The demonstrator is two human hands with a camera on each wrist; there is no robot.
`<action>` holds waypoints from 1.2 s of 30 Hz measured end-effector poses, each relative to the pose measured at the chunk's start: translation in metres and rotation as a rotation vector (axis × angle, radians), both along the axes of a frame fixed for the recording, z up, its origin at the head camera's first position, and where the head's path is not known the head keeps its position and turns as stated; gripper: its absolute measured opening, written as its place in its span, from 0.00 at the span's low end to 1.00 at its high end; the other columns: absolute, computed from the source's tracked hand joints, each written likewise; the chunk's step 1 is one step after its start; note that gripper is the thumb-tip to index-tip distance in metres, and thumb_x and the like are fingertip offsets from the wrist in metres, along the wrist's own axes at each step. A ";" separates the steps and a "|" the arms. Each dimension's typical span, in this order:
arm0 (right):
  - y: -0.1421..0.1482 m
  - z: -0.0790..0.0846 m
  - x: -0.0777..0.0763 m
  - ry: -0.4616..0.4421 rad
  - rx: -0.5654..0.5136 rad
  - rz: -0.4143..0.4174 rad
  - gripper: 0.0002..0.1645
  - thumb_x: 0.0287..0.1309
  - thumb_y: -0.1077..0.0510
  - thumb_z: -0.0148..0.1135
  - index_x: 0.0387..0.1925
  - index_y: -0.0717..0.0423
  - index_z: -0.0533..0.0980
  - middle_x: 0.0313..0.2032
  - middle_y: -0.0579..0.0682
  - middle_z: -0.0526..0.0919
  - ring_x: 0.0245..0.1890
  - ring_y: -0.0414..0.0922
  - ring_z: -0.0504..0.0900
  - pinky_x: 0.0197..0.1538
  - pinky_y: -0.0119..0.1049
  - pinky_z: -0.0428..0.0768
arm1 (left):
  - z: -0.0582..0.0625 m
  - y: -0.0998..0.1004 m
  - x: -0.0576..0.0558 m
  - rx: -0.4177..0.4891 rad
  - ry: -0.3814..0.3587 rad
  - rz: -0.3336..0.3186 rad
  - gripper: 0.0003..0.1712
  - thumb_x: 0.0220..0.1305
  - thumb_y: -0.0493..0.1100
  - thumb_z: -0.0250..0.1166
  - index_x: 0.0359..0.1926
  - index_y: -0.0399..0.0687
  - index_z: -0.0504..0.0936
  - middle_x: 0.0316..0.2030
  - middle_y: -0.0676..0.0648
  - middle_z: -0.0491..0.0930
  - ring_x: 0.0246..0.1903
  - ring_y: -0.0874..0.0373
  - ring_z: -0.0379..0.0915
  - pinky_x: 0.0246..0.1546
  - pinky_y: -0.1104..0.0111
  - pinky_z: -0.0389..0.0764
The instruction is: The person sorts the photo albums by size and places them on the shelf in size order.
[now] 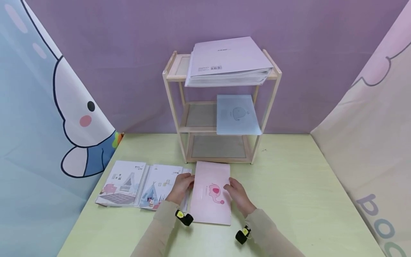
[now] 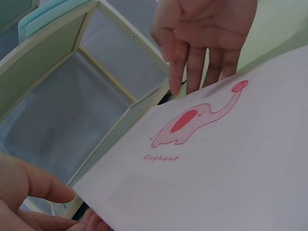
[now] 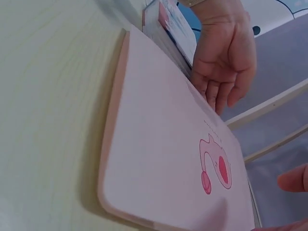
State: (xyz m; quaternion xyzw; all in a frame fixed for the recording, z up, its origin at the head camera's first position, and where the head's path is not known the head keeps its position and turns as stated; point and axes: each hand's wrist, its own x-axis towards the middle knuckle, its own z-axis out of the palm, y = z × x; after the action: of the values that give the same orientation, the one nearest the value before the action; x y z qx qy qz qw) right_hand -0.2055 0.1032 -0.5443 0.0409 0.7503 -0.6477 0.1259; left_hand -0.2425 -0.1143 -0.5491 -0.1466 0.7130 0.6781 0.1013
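Observation:
A pink notebook (image 1: 210, 203) with an elephant drawing lies in front of the shelf, between both hands. My left hand (image 1: 181, 187) holds its left edge; in the left wrist view the thumb is near a corner of the cover (image 2: 202, 178), with fingertips below. My right hand (image 1: 240, 195) holds the right edge, one digit over the cover in the head view. In the left wrist view the right hand's (image 2: 207, 33) fingertips are hidden behind the edge. The right wrist view shows the notebook's (image 3: 159, 130) rounded corner and thick pink side close to the table.
A three-tier wooden shelf (image 1: 173, 103) stands at the back. Large white folders (image 1: 228, 59) lie on top, overhanging the front. A blue notebook (image 1: 236, 114) juts from the middle tier. Notebooks with tent drawings (image 1: 123, 182) lie at the left, beside my left forearm. Curtains border the table (image 1: 298, 200).

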 end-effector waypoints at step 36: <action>0.010 -0.009 -0.005 0.026 0.025 0.011 0.35 0.58 0.68 0.47 0.65 0.79 0.51 0.66 0.73 0.54 0.68 0.65 0.51 0.66 0.54 0.55 | -0.003 0.007 -0.003 -0.016 0.068 -0.206 0.28 0.66 0.35 0.53 0.64 0.28 0.60 0.51 0.31 0.74 0.41 0.51 0.76 0.38 0.65 0.79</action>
State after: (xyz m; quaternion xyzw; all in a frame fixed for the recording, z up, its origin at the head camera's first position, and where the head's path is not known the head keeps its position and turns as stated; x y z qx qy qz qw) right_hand -0.2103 0.1132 -0.5538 0.0300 0.7603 -0.6379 0.1189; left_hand -0.2459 -0.1071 -0.5519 -0.0501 0.7327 0.6630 0.1453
